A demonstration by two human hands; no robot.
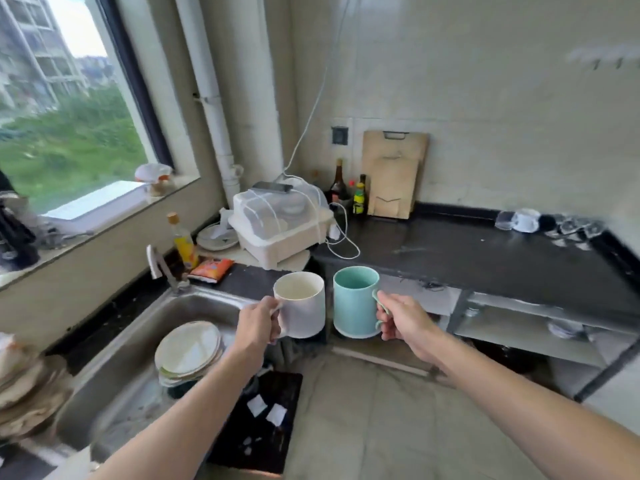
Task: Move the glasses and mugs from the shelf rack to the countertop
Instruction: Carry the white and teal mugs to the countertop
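Landmark: black countertop (485, 258); all places below are given relative to it.
Step in hand: carry stage, by my judgement; 2 mugs are in the air in front of the countertop's near edge, neither set down.
Left hand (258, 322): closed around the handle of the white mug (301, 306), which is upright, mouth up and empty, just below the countertop's edge level.
Right hand (403, 318): closed with fingers through the handle of the teal mug (355, 301), upright and just beside the white mug, not quite touching it.
Shelf rack (526, 327): under the countertop; 1 pale item lies on it to the right, too blurred to identify.
Already on countertop: a cluster of glassware (547, 225) at the far right corner, probably glasses and a mug, though motion blur prevents a count.
Next move calls for: raising both mugs above the edge, moving them forward, and setting each base flat on bare surface.
Obstructions: white cable (341, 244) trails over the countertop's left end; covered dish box (277, 226) overhangs that end; cutting board (394, 174) and bottles (349, 192) stand at the back.
Clear zone: the countertop's middle appears bare.
Risk: the sink (145, 341) with stacked plates (188, 349) lies left of the countertop, below the left hand.
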